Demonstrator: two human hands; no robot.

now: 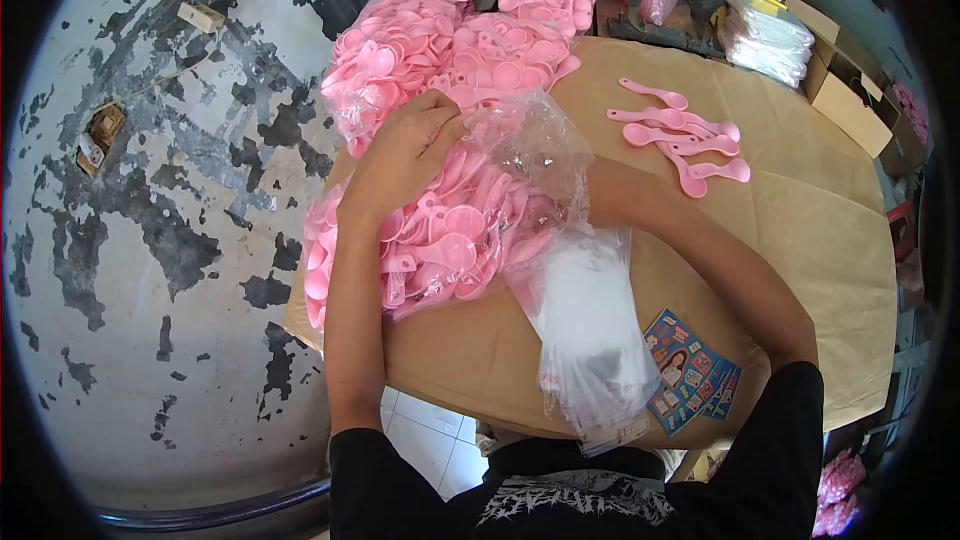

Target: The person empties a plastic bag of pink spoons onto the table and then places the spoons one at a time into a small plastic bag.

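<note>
A large clear plastic bag (545,135) full of pink measuring spoons (445,250) lies on the table's left side. My left hand (410,145) is at the far side of this bag, its fingers bent over and gripping the plastic near the mouth. My right forearm reaches in from the right, and my right hand (545,180) is behind or inside the crumpled clear film, so its fingers are hidden. Several loose pink spoons (690,145) lie in a small heap to the right, apart from both hands.
Several more filled bags of pink spoons (390,55) stand at the back left. A stack of clear plastic sleeves (595,325) and printed cards (680,370) lie at the brown-covered table's (810,240) near edge. Packs of plastic (765,40) and cardboard boxes (850,105) stand at the back right.
</note>
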